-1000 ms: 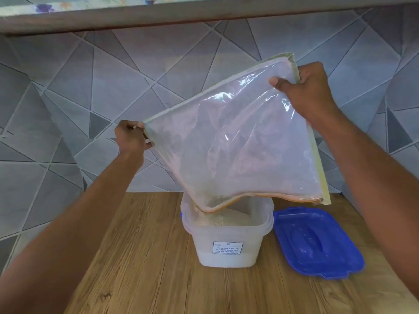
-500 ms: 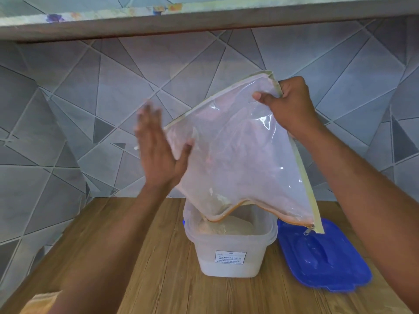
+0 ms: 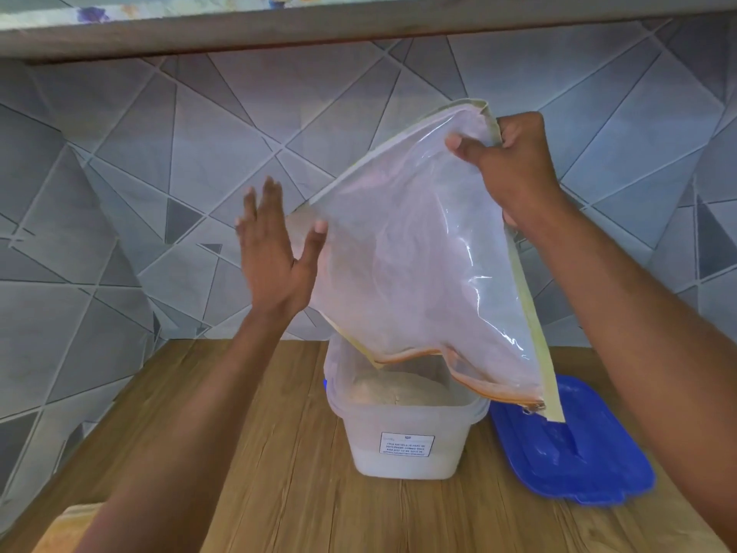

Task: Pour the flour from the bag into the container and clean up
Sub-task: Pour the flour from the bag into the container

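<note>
- Head view: the right hand (image 3: 514, 169) grips the upper corner of a clear plastic bag (image 3: 414, 265), thumb on the near face and fingers curled behind the cream-edged seam.
- The bag hangs tilted, its open, orange-trimmed mouth (image 3: 418, 355) pointing down over the container (image 3: 402, 437); the left part of the mouth dips just inside the far rim, while the bag's lower right corner hangs above the lid (image 3: 574, 445).
- The left hand (image 3: 275, 253) is spread flat, fingers straight and pointing up, thumb out to the right, holding nothing. It sits at the bag's left side; whether the palm touches the plastic cannot be told.
- The container is a translucent white tub standing on the wooden tabletop (image 3: 279, 453), a small printed label (image 3: 406, 445) on its near wall.
- Flour (image 3: 399, 391) lies heaped inside the container, its top a little below the rim.
- The lid is blue and lies flat on the tabletop just right of the container.
- A wall of grey geometric tiles (image 3: 159, 173) rises at the far side, and a shelf edge (image 3: 319, 25) runs across above.
</note>
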Demonstrator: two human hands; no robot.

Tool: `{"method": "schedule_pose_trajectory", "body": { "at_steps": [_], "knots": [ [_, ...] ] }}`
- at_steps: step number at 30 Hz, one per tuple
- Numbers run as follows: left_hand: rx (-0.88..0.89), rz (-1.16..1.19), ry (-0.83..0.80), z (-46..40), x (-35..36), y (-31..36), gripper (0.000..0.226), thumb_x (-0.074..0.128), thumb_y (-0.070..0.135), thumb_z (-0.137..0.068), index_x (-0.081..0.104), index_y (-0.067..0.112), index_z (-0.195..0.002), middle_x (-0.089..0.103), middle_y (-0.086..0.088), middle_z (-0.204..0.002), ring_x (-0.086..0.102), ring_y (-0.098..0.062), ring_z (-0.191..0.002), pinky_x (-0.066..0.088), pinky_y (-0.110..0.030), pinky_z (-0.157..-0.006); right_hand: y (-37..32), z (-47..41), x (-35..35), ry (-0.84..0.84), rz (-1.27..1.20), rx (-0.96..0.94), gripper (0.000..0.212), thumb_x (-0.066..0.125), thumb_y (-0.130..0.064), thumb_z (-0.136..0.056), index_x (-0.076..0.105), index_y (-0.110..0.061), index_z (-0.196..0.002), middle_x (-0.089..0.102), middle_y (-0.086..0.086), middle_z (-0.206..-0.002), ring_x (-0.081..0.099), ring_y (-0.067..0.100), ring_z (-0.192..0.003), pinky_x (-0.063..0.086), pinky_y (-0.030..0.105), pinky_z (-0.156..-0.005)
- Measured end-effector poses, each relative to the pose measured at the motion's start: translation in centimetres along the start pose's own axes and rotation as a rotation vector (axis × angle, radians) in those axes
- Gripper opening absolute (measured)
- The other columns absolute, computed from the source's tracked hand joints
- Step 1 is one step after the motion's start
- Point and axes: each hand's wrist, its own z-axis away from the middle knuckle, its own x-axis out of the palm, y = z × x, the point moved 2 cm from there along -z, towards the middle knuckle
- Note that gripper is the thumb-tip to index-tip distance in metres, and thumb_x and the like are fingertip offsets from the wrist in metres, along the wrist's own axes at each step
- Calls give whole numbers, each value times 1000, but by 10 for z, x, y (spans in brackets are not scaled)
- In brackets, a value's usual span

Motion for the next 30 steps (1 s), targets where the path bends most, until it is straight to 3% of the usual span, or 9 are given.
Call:
{"method": "schedule_pose_trajectory", "body": {
  "at_steps": [2, 4, 7, 9, 14, 18, 20, 24, 30],
  "knots": [
    [-10, 15, -22, -3, -2, 3, 90, 24, 83, -91, 40, 21, -155, 43, 0, -160, 40, -19, -147, 29, -33, -119, -4, -2, 0, 2, -38, -10, 30, 84, -26, -80, 62, -22, -60, 58, -17, -52, 62, 6, -56, 51, 23, -58],
    [4, -48, 110, -4, -7, 3, 81, 28, 73, -96, 29, 22, -160, 31, 2, -166, 27, -16, -154, 17, -27, -123, -8, -3, -2, -2, -67, -2, 26, 84, -24, -81, 65, -21, -64, 62, -17, -54, 66, 6, -58, 53, 22, -58],
    [0, 7, -24, -10, -8, 7, 78, 27, 74, -96, 42, 23, -153, 48, 1, -157, 43, -22, -146, 34, -40, -119, -9, -4, -6, 19, -94, -4, 25, 83, -20, -82, 67, -20, -63, 65, -15, -56, 68, 6, -58, 56, 23, -58],
    [-2, -67, 8, -10, -10, 7, 80, 26, 75, -95, 51, 20, -148, 58, -3, -147, 54, -26, -136, 42, -39, -110, -10, -2, -5, 10, -87, -7, 21, 83, -21, -82, 69, -19, -67, 67, -8, -64, 69, 9, -61, 58, 27, -61],
    [-22, -201, -7, -12, -13, 0, 85, 23, 78, -93, 42, 23, -153, 50, -5, -155, 49, -30, -141, 41, -52, -115, -12, 0, -6, 6, -101, -2, 16, 83, -22, -82, 71, -14, -74, 68, 0, -71, 71, 12, -65, 59, 29, -63],
    [19, -34, 120, -13, -22, 4, 74, 34, 67, -99, 37, 21, -156, 46, 0, -158, 44, -20, -146, 38, -41, -118, -15, -4, -7, 2, -141, 0, 17, 82, -20, -82, 73, -6, -79, 68, 8, -79, 70, 18, -69, 60, 37, -69],
    [35, -82, -9, -15, -21, 11, 74, 28, 72, -97, 50, 23, -148, 57, 0, -149, 53, -22, -139, 44, -44, -114, -16, -5, -8, 5, -158, 6, 21, 82, -19, -82, 74, -1, -85, 70, 10, -81, 72, 20, -71, 61, 42, -71],
    [35, -105, 6, -10, -19, 14, 76, 29, 72, -96, 62, 18, -138, 63, -3, -142, 58, -24, -133, 44, -35, -107, -16, -2, -3, -17, -169, 21, 15, 82, -20, -83, 72, -15, -74, 72, -6, -67, 73, 15, -67, 60, 31, -63],
    [16, -111, -36, -7, -21, 24, 83, 34, 76, -90, 41, 24, -154, 45, 1, -159, 42, -24, -146, 37, -41, -112, -14, -3, -1, -34, -222, 14, 23, 83, -18, -80, 68, -14, -64, 65, -4, -62, 64, 13, -57, 53, 31, -61]
  ]
}}
